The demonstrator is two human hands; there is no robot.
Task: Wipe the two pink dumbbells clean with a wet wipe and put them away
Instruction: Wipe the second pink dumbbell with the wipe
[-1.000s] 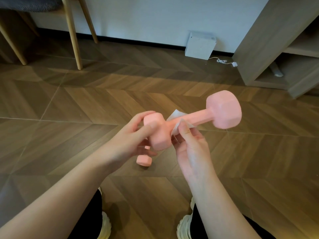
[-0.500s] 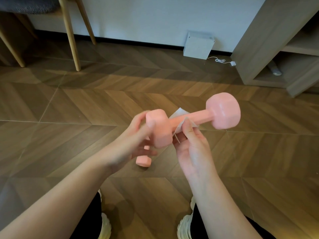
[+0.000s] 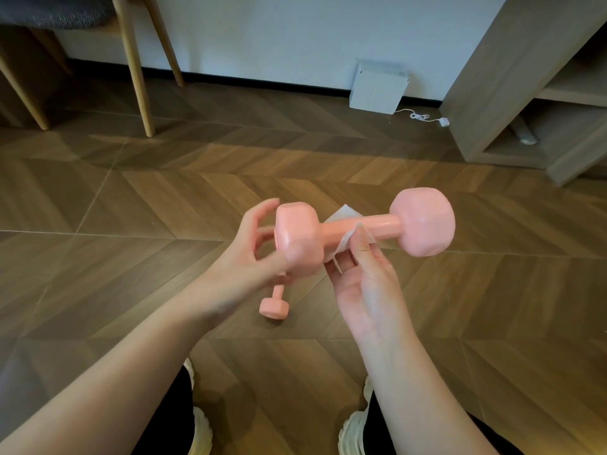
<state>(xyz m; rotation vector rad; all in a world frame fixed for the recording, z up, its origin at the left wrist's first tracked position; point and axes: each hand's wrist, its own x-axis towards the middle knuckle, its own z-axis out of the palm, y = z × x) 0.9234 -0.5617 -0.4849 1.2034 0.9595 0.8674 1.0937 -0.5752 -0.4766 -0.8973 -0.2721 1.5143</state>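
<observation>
My left hand (image 3: 243, 261) cradles the 9 o'clock head of the pink hex-headed dumbbell (image 3: 381, 224), fingers loosely curled and index lifted. My right hand (image 3: 364, 284) pinches the white wet wipe (image 3: 347, 240) round its handle. To do this well, I should turn the bar with my left hand while sliding the wipe toward 3 o'clock. The 2nd pink dumbbell (image 3: 274, 307) lies on the wooden floor (image 3: 131, 257) at 6 o'clock.

Your pink dumbbell (image 3: 363, 229) looks smooth, faintly glossy — the wipe (image 3: 346, 239) thin, translucent; the floor (image 3: 131, 208) matt wood.
</observation>
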